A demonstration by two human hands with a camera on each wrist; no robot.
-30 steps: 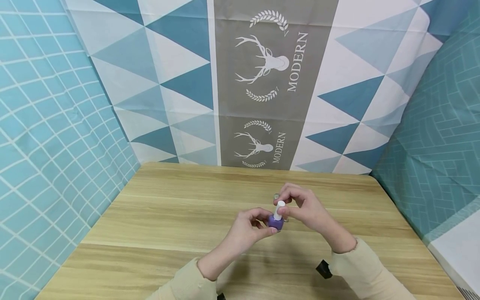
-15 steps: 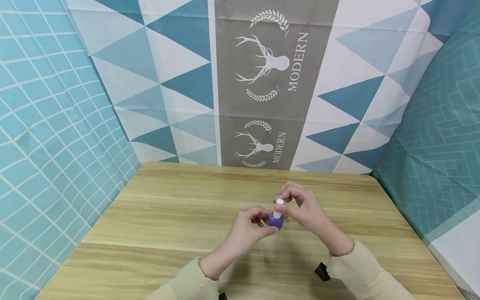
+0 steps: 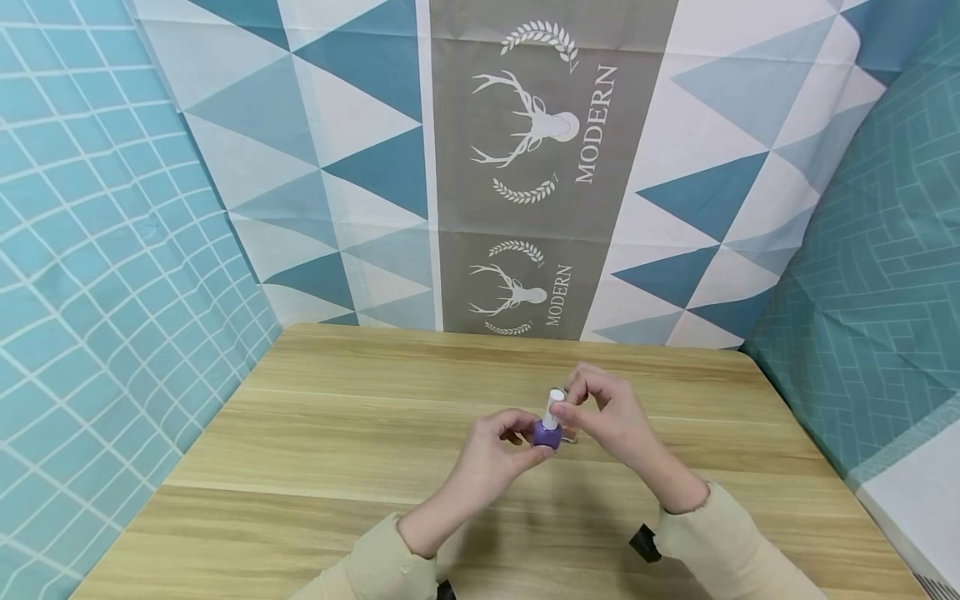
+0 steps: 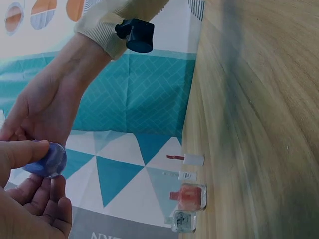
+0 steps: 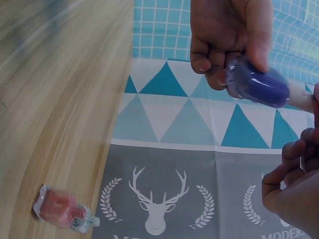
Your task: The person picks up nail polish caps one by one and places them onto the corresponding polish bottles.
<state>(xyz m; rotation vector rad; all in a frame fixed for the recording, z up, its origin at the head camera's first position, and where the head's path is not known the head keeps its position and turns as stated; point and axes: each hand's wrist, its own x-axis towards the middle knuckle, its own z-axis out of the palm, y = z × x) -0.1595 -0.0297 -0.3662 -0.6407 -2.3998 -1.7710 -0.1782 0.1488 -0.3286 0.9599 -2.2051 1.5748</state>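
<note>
My left hand point(image 3: 491, 462) pinches a purple nail polish bottle point(image 3: 547, 434) between thumb and fingers, above the table. The bottle leans slightly, with its white cap point(image 3: 553, 408) uppermost. My right hand point(image 3: 609, 415) holds that cap between thumb and fingers. The cap sits at the bottle's neck; whether it is screwed tight cannot be told. In the left wrist view, an uncapped coral-pink nail polish bottle point(image 4: 190, 197) stands on the table beside an uncapped clear glittery bottle point(image 4: 183, 222). Near them stand two white caps, a red-coated brush cap point(image 4: 193, 159) and a smaller clear-brushed cap point(image 4: 187, 176).
The wood-grain table point(image 3: 360, 417) extends around both hands. A patterned cloth point(image 3: 517, 167) hangs behind its far edge, with blue checked cloth point(image 3: 105, 250) at the left and teal cloth point(image 3: 862, 250) at the right. A white surface point(image 3: 922, 492) lies beyond the right edge.
Both hands have stayed close together while the purple bottle shifted slightly up and left. The right fingers have changed position around the cap. More of the coral bottle shows behind.
</note>
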